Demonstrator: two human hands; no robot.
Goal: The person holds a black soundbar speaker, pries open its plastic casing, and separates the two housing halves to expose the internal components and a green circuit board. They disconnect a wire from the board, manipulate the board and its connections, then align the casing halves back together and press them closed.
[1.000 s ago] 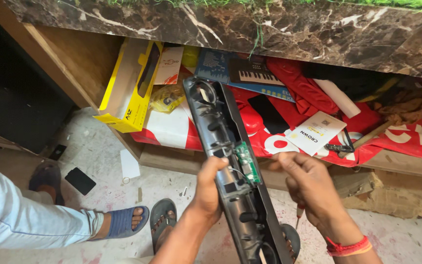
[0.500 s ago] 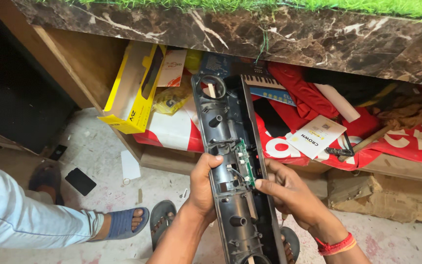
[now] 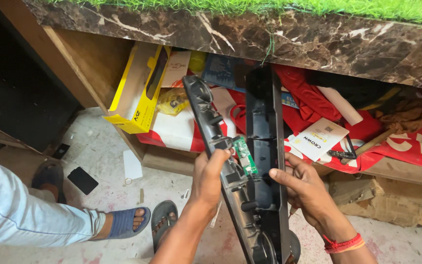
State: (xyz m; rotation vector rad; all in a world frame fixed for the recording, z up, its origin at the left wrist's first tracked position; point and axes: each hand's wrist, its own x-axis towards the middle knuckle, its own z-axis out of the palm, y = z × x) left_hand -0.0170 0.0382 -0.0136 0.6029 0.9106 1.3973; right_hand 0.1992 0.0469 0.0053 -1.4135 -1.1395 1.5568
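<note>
Black plastic soundbar shell split open lengthwise, one half in each hand.

Left hand (image 3: 211, 178) is closed around the inner housing (image 3: 211, 129) — fingers curled over its edge beside a small green circuit board (image 3: 244, 155), which sits between the two hands. Right hand (image 3: 308, 188) grips the flat back cover (image 3: 262, 122), thumb pressed on its face, fingers behind. Beyond the hands, a shelf (image 3: 98, 63) under the marble-topped bench (image 3: 318, 44) holds a yellow box (image 3: 137, 93) and red cloth (image 3: 304, 93).
</note>
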